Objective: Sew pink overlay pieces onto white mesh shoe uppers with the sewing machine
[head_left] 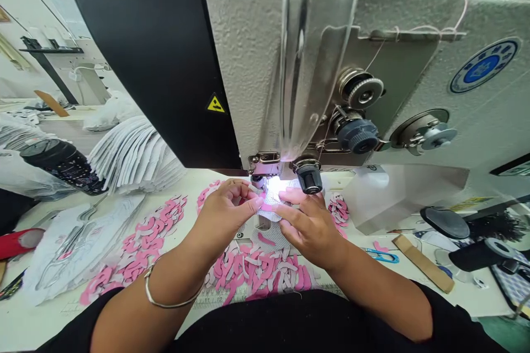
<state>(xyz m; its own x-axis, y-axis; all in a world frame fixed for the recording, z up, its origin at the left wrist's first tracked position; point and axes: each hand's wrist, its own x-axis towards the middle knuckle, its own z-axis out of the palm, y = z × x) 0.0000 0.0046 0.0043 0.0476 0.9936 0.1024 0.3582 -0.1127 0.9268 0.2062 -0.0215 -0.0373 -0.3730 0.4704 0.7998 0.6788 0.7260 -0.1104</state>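
I sit at a grey industrial sewing machine. Under its lit needle area lies a white mesh fabric piece with pink trim. My left hand pinches the piece from the left, fingers curled closed on its edge. My right hand presses and pinches it from the right, fingertips meeting the left hand's just below the presser foot. A silver bangle circles my left wrist.
Several pink and grey cut pieces lie scattered on the table, more in front of me. A stack of white fabric parts sits at left beside a dark bottle. Blue thread snips lie at right.
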